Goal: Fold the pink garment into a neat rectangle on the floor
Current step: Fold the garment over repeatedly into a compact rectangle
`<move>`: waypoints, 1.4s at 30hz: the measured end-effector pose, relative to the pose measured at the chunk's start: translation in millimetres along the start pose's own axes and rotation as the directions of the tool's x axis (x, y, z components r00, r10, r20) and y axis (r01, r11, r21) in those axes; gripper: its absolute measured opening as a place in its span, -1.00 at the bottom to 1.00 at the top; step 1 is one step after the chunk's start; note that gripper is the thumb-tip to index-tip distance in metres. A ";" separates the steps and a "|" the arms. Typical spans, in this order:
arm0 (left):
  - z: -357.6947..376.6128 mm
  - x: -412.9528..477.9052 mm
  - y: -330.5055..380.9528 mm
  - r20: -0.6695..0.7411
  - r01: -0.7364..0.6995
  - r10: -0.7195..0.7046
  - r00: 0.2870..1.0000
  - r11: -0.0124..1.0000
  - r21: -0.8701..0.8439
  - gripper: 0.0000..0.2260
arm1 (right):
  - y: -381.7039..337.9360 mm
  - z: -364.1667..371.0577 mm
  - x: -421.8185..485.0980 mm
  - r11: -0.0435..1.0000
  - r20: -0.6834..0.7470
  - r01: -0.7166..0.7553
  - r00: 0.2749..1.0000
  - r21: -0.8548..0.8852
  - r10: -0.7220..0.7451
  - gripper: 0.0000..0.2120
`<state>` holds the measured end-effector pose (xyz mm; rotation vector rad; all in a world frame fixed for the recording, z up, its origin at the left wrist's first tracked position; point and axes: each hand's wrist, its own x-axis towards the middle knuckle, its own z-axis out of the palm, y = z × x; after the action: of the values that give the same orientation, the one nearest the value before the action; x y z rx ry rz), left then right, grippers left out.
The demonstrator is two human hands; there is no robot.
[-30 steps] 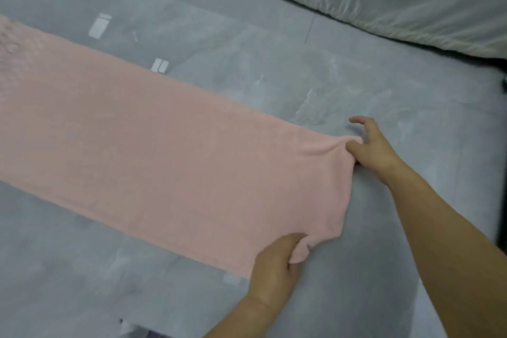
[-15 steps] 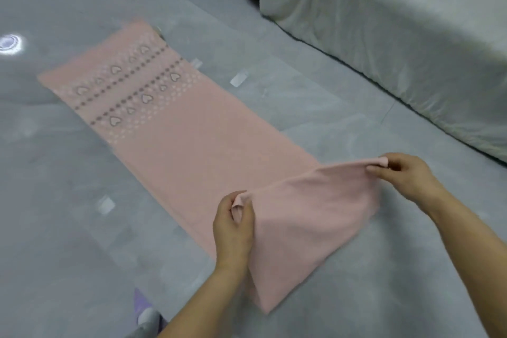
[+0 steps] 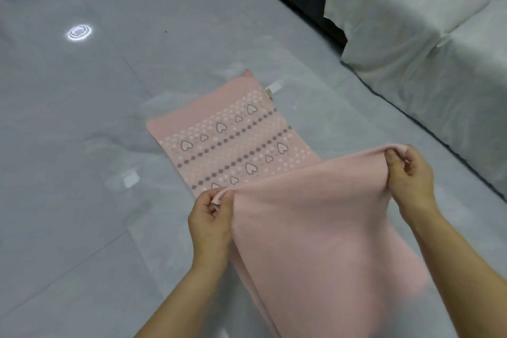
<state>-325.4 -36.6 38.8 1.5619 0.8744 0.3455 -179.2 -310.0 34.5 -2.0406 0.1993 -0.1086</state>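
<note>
Lifted higher than half a second ago, the near end of the pink garment [image 3: 315, 228] now hangs between both hands. Left hand [image 3: 210, 218] pinches one corner in a closed grip; right hand [image 3: 410, 174] pinches the other, the top edge stretched taut between them. Beyond that edge the garment's far, heart-patterned end lies flat on the grey floor [image 3: 82, 145]. Left of the garment the floor is open; to its right a white-covered sofa [image 3: 425, 44] stands near.
</note>
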 end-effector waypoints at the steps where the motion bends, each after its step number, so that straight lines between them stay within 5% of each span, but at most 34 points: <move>1: -5.6 19.1 2.7 -0.013 0.020 -0.020 1.000 1.000 -0.010 -0.99 | -4.5 19.9 10.5 1.000 0.015 0.008 1.000 -0.006 -0.007 -0.89; 17: -37.5 197.9 9.9 -0.239 0.103 -0.121 0.963 0.991 -0.086 -0.92 | -58.6 241.6 129.3 0.997 0.152 0.078 0.985 0.024 -0.081 -0.89; 29: -34.4 285.5 -13.0 -0.326 0.111 -0.116 0.938 0.993 -0.034 -0.90 | -70.5 325.9 169.6 0.998 0.175 0.057 0.983 0.000 -0.056 -0.80; 37: -41.4 309.1 -33.7 -0.263 0.166 -0.163 0.951 0.986 -0.011 -0.97 | -65.2 356.5 174.3 0.982 0.240 0.061 0.971 -0.178 -0.016 -0.74; 39: -43.6 309.5 -36.8 -0.237 0.159 -0.143 0.961 0.986 0.046 -0.92 | -68.8 359.0 168.8 0.958 0.261 0.054 0.965 -0.280 0.021 -0.89; 42: -42.5 304.2 -43.3 -0.161 -0.041 0.108 0.981 0.928 0.371 -0.74 | -69.0 356.6 155.3 0.860 0.278 0.255 0.950 -0.442 -0.139 -0.52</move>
<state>-164.9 204.3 -72.9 1.9361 1.0656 0.3980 37.9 3.2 -69.6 -2.5407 -0.1563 0.0670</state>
